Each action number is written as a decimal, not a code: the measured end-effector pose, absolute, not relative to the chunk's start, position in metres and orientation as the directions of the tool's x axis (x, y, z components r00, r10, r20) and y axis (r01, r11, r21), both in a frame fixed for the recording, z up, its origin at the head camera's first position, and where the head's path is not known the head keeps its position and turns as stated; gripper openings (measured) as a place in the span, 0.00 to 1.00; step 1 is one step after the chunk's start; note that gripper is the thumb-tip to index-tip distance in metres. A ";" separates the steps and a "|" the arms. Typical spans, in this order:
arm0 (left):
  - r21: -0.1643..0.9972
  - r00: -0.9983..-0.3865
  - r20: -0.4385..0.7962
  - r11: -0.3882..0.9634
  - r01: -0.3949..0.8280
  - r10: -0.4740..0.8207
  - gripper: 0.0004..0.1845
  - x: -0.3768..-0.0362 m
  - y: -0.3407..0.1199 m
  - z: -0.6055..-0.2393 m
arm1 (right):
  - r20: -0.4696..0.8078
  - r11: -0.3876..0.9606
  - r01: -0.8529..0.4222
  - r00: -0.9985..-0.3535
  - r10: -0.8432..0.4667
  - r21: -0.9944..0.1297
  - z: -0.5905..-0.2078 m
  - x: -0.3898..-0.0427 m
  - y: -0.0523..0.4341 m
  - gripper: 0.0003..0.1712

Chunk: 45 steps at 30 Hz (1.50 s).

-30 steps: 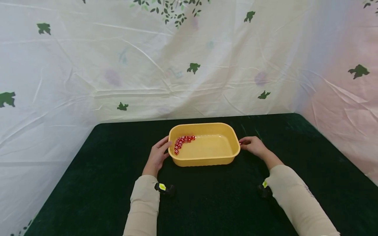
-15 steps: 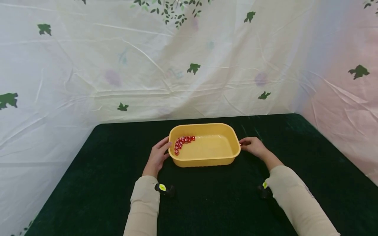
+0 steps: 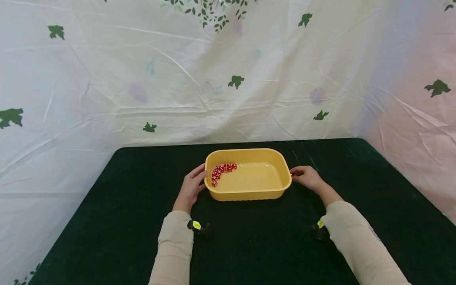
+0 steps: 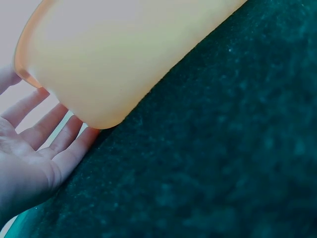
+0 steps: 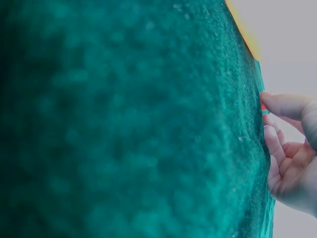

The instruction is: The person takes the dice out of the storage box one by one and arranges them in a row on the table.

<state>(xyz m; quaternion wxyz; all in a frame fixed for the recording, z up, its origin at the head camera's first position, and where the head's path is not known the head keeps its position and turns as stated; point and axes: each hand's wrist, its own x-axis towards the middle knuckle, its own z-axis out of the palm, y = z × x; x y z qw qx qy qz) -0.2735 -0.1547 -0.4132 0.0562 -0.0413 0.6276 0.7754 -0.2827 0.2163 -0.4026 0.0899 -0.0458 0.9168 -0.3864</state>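
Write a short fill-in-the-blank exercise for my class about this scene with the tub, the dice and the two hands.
1. The red dice lie inside a tub whose colour is ____.
2. The dice are gathered along the tub's ____ side, near the left hand.
3. The right hand rests on the table beside the tub's ____ end.
4. The cloth covering the table is dark ____.

Missing words: yellow; left; right; green

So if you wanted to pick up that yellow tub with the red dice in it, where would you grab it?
Probably by the rolled rim of the yellow tub at its two short ends, one hand from each side. The left hand already touches the left end, and the right hand lies beside the right end. The red dice crowd the back-left corner, so lift level.
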 end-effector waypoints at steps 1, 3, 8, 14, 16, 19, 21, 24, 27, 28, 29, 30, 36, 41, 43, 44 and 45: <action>0.969 -0.990 -0.137 -0.205 -0.142 0.036 0.20 -0.273 -0.155 -0.413 | -0.132 0.696 -0.013 -0.979 -0.154 -0.718 -0.403 -0.283 0.217 0.18; 0.968 -0.989 -0.141 -0.205 -0.145 0.037 0.20 -0.273 -0.154 -0.413 | -0.139 0.694 -0.010 -0.978 -0.158 -0.720 -0.403 -0.283 0.217 0.18; 0.968 -0.990 -0.136 -0.208 -0.140 0.031 0.20 -0.273 -0.154 -0.412 | -0.147 0.693 -0.003 -0.977 -0.157 -0.721 -0.400 -0.284 0.216 0.20; 0.968 -0.990 -0.140 -0.206 -0.144 0.034 0.20 -0.272 -0.154 -0.412 | -0.183 0.686 0.013 -0.967 -0.176 -0.727 -0.396 -0.283 0.217 0.22; 0.968 -0.990 -0.139 -0.206 -0.143 0.036 0.20 -0.272 -0.154 -0.412 | -0.194 0.678 0.016 -0.963 -0.187 -0.735 -0.394 -0.284 0.219 0.23; 0.967 -0.990 -0.135 -0.212 -0.140 0.035 0.20 -0.272 -0.155 -0.412 | -0.217 0.668 0.031 -0.956 -0.197 -0.744 -0.390 -0.285 0.222 0.26; 0.966 -0.990 -0.135 -0.216 -0.139 0.035 0.19 -0.271 -0.155 -0.413 | -0.236 0.663 0.042 -0.949 -0.207 -0.748 -0.387 -0.287 0.225 0.28; 0.965 -0.990 -0.137 -0.221 -0.142 0.037 0.19 -0.272 -0.154 -0.413 | -0.271 0.655 0.066 -0.938 -0.217 -0.752 -0.382 -0.289 0.229 0.29; 0.965 -0.990 -0.135 -0.222 -0.140 0.037 0.20 -0.273 -0.154 -0.414 | -0.293 0.646 0.090 -0.932 -0.214 -0.758 -0.373 -0.291 0.230 0.29; 0.965 -0.990 -0.135 -0.222 -0.139 0.036 0.20 -0.273 -0.154 -0.414 | -0.295 0.647 0.095 -0.933 -0.208 -0.757 -0.369 -0.292 0.230 0.29; 0.965 -0.990 -0.135 -0.222 -0.139 0.033 0.20 -0.273 -0.155 -0.415 | -0.297 0.650 0.101 -0.934 -0.198 -0.753 -0.366 -0.293 0.230 0.29; 0.966 -0.990 -0.135 -0.220 -0.138 0.031 0.20 -0.274 -0.155 -0.415 | -0.293 0.652 0.101 -0.936 -0.193 -0.752 -0.362 -0.294 0.229 0.30; 0.966 -0.990 -0.140 -0.214 -0.144 0.030 0.20 -0.274 -0.155 -0.415 | -0.243 0.649 0.091 -0.959 -0.149 -0.755 -0.340 -0.303 0.224 0.31; 0.968 -0.990 -0.139 -0.208 -0.141 0.027 0.20 -0.273 -0.154 -0.414 | -0.173 0.640 0.044 -0.975 -0.140 -0.767 -0.327 -0.312 0.211 0.30; 0.968 -0.990 -0.140 -0.208 -0.142 0.026 0.20 -0.273 -0.154 -0.413 | -0.137 0.640 0.019 -0.981 -0.136 -0.768 -0.324 -0.316 0.202 0.28; 0.968 -0.990 -0.140 -0.208 -0.142 0.026 0.20 -0.273 -0.154 -0.413 | -0.121 0.636 0.010 -0.984 -0.132 -0.772 -0.323 -0.318 0.198 0.28; 0.968 -0.990 -0.140 -0.209 -0.142 0.025 0.20 -0.272 -0.154 -0.413 | -0.104 0.631 -0.002 -0.986 -0.132 -0.776 -0.321 -0.320 0.193 0.28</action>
